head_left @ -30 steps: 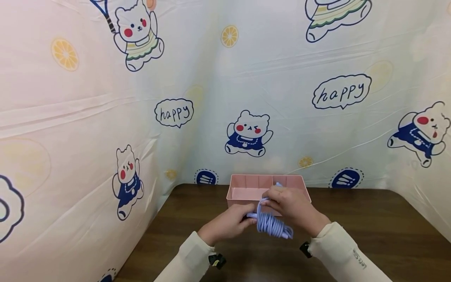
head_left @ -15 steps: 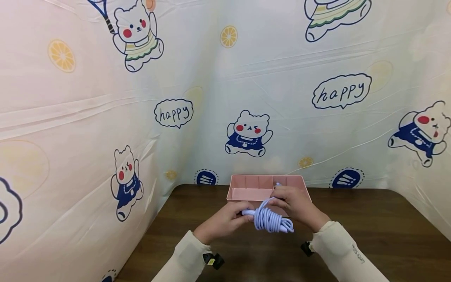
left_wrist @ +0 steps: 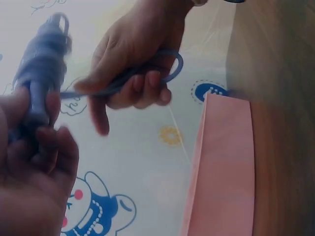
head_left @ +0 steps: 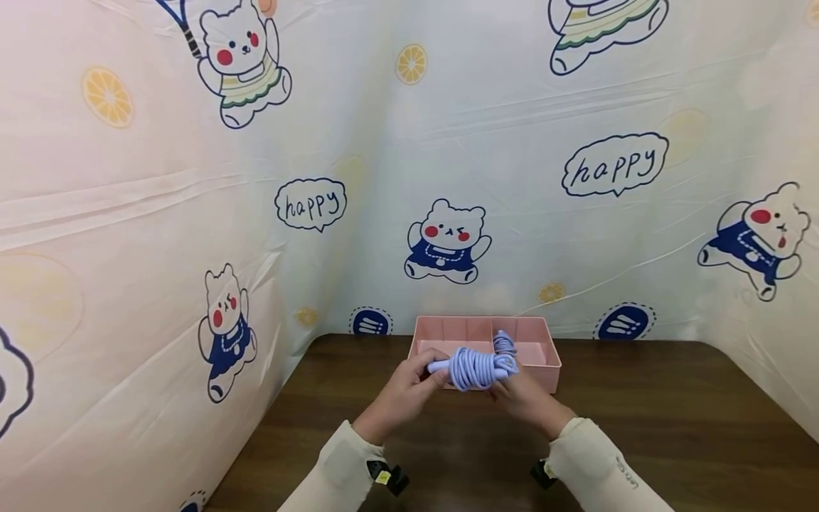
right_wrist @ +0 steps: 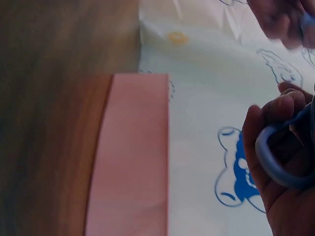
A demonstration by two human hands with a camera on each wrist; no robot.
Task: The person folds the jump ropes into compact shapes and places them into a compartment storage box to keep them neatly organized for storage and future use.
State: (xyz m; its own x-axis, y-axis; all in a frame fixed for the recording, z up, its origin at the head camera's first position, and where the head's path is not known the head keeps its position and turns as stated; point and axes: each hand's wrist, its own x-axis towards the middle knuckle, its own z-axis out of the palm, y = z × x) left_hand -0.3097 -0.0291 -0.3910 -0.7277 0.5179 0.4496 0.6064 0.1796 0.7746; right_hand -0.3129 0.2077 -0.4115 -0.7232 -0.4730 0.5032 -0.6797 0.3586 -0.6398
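Observation:
A light blue jump rope (head_left: 473, 368), its cord wound in several turns around its handles, is held up in front of the pink box. My left hand (head_left: 409, 387) grips the handle end, thumb and fingers around it, as the left wrist view also shows. My right hand (head_left: 527, 398) is beneath and right of the bundle, partly hidden by it. In the left wrist view that right hand (left_wrist: 138, 64) holds a stretch of the loose cord (left_wrist: 172, 73), which runs across to the bundle and loops out past the fingers.
The pink box (head_left: 544, 377), split by a divider, stands at the back of the brown wooden table (head_left: 358, 441). A second light blue coil (head_left: 504, 343) shows at its divider. A printed curtain (head_left: 358, 263) rises behind and at both sides.
The wound bundle has risen and moved slightly left in the head view. My right hand has dropped from above the bundle to below it, uncovering the coil at the box's divider.

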